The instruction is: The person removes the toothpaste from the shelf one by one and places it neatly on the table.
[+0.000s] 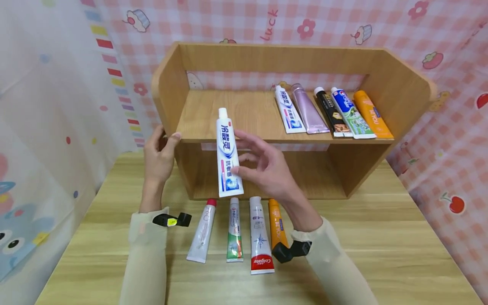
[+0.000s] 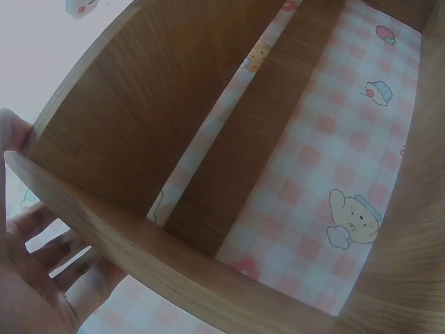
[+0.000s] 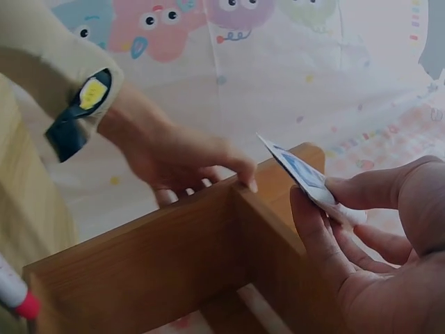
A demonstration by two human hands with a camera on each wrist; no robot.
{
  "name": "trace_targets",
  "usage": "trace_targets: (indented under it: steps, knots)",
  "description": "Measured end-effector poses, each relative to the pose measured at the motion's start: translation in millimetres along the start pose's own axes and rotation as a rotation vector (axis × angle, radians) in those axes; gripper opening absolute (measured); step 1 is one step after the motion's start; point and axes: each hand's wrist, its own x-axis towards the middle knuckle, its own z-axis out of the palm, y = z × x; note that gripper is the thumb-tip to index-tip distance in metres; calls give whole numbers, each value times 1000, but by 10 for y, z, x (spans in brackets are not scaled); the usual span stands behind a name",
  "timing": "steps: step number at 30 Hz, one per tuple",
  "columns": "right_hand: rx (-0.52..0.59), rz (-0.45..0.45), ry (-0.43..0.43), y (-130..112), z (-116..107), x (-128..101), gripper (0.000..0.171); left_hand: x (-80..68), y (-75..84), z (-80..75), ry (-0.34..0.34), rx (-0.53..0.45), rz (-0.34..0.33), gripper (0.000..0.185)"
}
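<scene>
In front of the wooden shelf's upper board, my right hand (image 1: 267, 165) pinches a white and blue toothpaste tube (image 1: 227, 154) between thumb and fingers, cap up. The right wrist view shows this tube (image 3: 306, 177) nearly edge-on. My left hand (image 1: 160, 154) grips the left side panel of the wooden shelf (image 1: 166, 84), thumb over its front edge and fingers on the outer face. On the upper board, toward the right, lie a matching white tube (image 1: 289, 111), a mauve tube (image 1: 309, 110), a black tube (image 1: 331, 112), a blue-green tube (image 1: 352, 113) and an orange tube (image 1: 372, 114).
Before the shelf on the wooden table (image 1: 381, 254) lie a silver tube with a red cap (image 1: 203, 233), a green-and-white tube (image 1: 234, 231), a Colgate tube (image 1: 261, 237) and an orange tube (image 1: 277, 224), partly hidden by the right wrist. Patterned cloth (image 1: 244, 21) hangs behind.
</scene>
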Motion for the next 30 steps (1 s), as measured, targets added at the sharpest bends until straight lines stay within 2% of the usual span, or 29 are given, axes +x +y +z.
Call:
trace_targets:
  steps: [16,30]
  knots:
    - [-25,114,-16,283,-238,-427,71,7,-20,0,-1,16,-17,39]
    - [-30,142,3,408,-442,-724,71,7,-2,-7,-11,13,-9,40]
